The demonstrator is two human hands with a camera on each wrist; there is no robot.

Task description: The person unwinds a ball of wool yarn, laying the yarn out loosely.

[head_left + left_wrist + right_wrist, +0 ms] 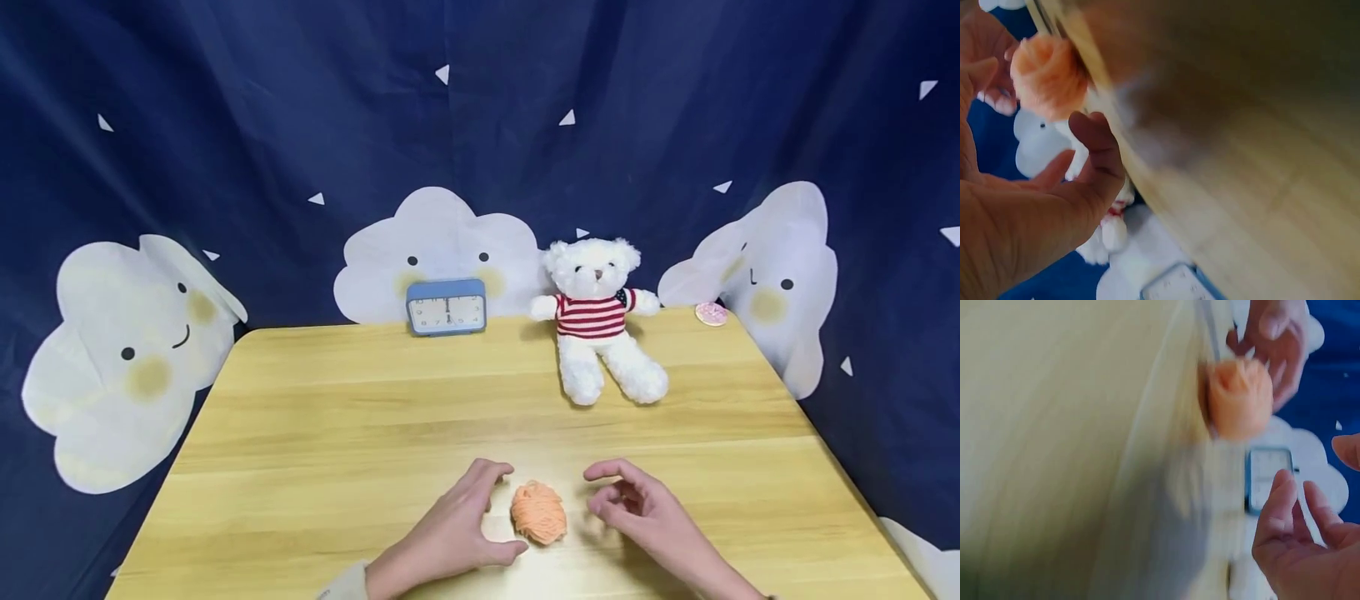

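Note:
An orange ball of yarn (pixel 539 512) lies on the wooden table near its front, between the two hands. On its left, my left hand (pixel 465 525) is spread in a wide C, thumb and fingers apart, not touching the yarn. My right hand (pixel 641 512) hovers to the right of the yarn with its fingers loosely bent and nothing held. In the left wrist view the yarn ball (pixel 1049 76) sits beyond the left fingertips. From the right wrist, the yarn ball (pixel 1239 399) shows apart from the right hand (pixel 1310 540).
A blue alarm clock (pixel 447 307) stands at the table's back edge. Right of it sits a white teddy bear (pixel 592 318) in a red-striped sweater. A small pink round object (pixel 711 314) lies at the back right corner. Behind hangs a dark blue curtain (pixel 450 125) with cloud prints.

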